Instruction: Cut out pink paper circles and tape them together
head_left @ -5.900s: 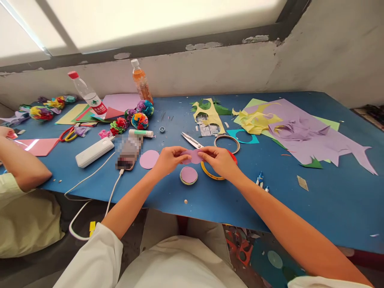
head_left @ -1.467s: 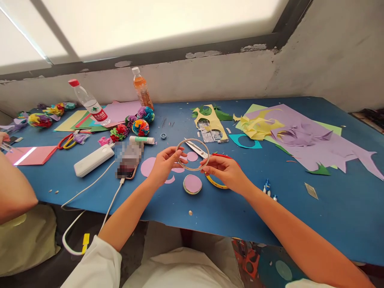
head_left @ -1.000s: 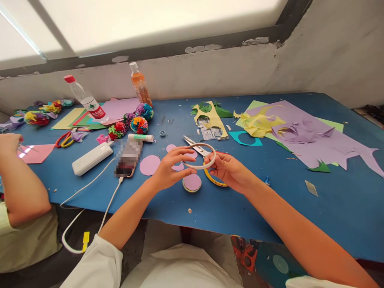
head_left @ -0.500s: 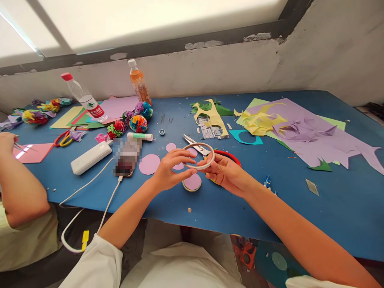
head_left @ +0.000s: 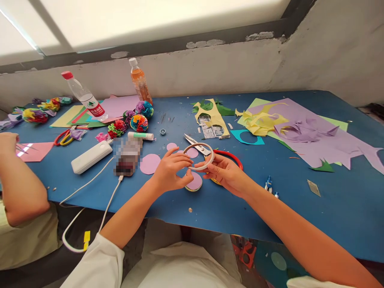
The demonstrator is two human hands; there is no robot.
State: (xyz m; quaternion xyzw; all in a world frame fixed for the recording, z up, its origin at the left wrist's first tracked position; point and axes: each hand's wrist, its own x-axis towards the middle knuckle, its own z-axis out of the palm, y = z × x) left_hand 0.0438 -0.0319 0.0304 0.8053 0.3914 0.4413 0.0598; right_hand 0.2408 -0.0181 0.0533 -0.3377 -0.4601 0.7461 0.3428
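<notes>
A narrow, nearly used-up roll of tape (head_left: 211, 157) is held up above the blue table, tilted so that its hole shows. My right hand (head_left: 225, 174) grips its right side between thumb and fingers. At the roll's left rim is my left hand (head_left: 169, 171), fingers spread and thumb apart from them; whether the fingertips touch the rim I cannot tell. Under the hands lies a lilac paper disc (head_left: 193, 181) on a round stack. Scissors with red and yellow handles (head_left: 231, 154) rest behind my right hand, partly hidden. More lilac circles (head_left: 150, 164) lie near my left hand.
A phone (head_left: 127, 158) and white power bank (head_left: 91, 157) with a cable lie left, beside a glue stick (head_left: 141, 136). Two bottles (head_left: 141, 84) stand behind paper flowers (head_left: 139, 123). Paper scraps (head_left: 315, 140) and a compass (head_left: 269, 184) are right. A co-worker's arm (head_left: 22, 184) is far left.
My left thumb has moved slightly down and away from the fingers, and the left fingertips have dropped a little. The tape roll stays in my right hand, almost in place.
</notes>
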